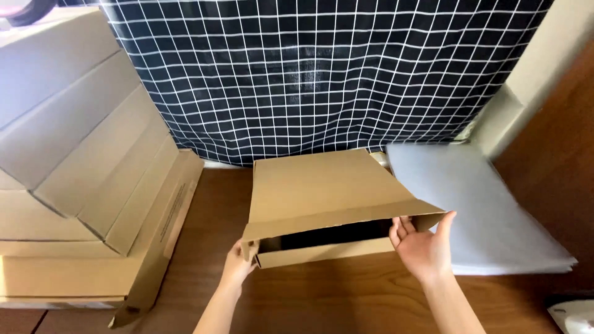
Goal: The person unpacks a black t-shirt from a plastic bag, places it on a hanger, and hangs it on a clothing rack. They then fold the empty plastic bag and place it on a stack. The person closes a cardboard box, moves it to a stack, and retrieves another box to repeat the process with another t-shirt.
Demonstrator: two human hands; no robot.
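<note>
A flat brown cardboard box lies on the wooden table, its lid partly raised so a dark gap shows along the near side. My left hand grips the box's near left corner. My right hand holds the near right corner, fingers tucked under the lid's flap with the thumb outside.
A stack of several closed cardboard boxes fills the left side. A pile of pale grey sheets lies to the right of the box. A dark blue cloth with a white grid hangs behind. A white object shows at the bottom right corner.
</note>
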